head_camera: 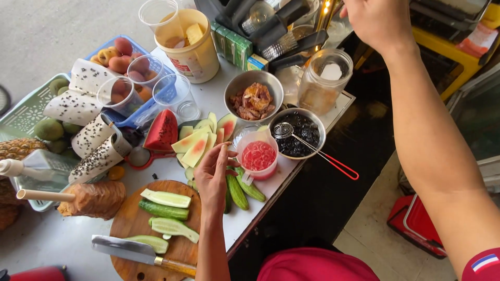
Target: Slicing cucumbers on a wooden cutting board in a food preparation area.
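- The left hand (212, 179) hovers above the desk (47, 242), fingers (225, 154) loosely spread and grasping nothing, tips just beside a clear plastic cup (257, 154) of red shreds.
- The right hand (379, 21) reaches up toward the far shelf; whether its fingers grip anything cannot be told.
- Sliced guava wedges (198, 143) and a watermelon piece (162, 131) lie beyond the left hand.
- Peeled cucumbers (165, 211) rest on a round wooden board (130, 224) beside a cleaver (136, 251).
- A metal bowl of dark jelly (302, 136) holds a red-handled strainer (317, 151).
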